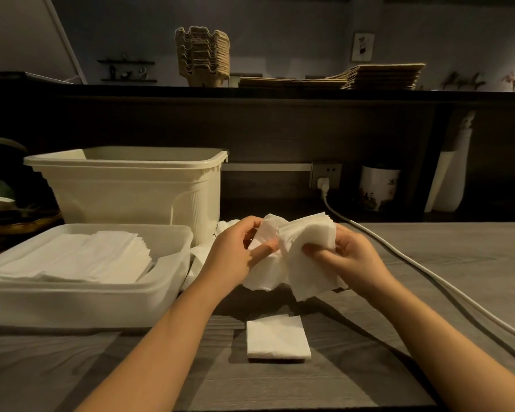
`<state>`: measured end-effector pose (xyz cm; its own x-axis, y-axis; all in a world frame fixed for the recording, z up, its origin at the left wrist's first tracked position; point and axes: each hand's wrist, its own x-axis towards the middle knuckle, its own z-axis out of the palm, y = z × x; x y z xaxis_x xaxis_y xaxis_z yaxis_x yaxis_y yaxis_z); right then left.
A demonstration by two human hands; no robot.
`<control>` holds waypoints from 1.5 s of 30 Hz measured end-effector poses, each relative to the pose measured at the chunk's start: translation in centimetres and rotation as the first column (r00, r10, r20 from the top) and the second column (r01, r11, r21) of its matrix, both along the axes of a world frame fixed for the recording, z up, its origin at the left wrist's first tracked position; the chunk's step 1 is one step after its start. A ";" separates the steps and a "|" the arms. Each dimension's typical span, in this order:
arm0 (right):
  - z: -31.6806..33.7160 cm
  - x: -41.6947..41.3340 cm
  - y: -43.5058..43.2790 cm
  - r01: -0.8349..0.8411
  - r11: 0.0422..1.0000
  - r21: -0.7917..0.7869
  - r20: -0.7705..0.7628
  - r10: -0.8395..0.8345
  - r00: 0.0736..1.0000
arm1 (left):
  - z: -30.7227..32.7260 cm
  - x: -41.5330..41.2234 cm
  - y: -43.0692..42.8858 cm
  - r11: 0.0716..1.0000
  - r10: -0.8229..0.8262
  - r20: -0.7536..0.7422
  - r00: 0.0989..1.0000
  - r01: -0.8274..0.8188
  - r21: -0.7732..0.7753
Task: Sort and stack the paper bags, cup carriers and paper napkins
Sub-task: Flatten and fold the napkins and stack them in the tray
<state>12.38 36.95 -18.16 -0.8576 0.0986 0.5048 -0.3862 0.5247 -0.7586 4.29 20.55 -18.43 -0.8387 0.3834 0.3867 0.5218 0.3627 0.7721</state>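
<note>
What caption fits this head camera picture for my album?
Sorting time: left hand and right hand grip a bunch of paper napkins beside a tray of stacked napkins.

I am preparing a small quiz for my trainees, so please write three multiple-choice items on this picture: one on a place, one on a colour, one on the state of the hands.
1. Where does the stack of cup carriers stand?
A) on the high shelf at the back
B) on the floor
C) in a drawer

2. What colour is the cable that lies across the table?
A) red
B) white
C) green

3. What do the left hand and the right hand do?
A) lie flat and hold nothing
B) hold a cup
C) both grip a bundle of paper napkins

Answers:
1 A: the carriers rise from the shelf, beside the flat paper bags.
2 B: it runs white from the wall socket.
3 C: fingers of both hands curl round the bundle above the table.
</note>
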 end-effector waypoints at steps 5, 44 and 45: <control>-0.1 -0.3 0.7 0.051 0.970 -0.240 0.009 -0.050 0.999 | -0.3 0.4 0.0 0.994 -0.092 0.115 0.989 0.098 -0.052; -0.9 -1.2 1.2 -0.041 0.486 -0.873 0.205 0.442 0.873 | -1.5 1.5 1.2 0.964 -0.253 0.023 0.967 0.254 -0.079; -1.0 -1.3 1.1 -0.038 0.496 -0.867 0.207 0.429 0.879 | -1.6 1.5 1.3 0.960 -0.262 0.025 0.965 0.263 -0.101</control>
<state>11.10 38.10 -19.14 -0.9975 0.0618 -0.0342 0.0005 -0.4781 -0.8783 5.81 21.81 -20.06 -0.7076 0.6276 0.3247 0.6003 0.2915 0.7447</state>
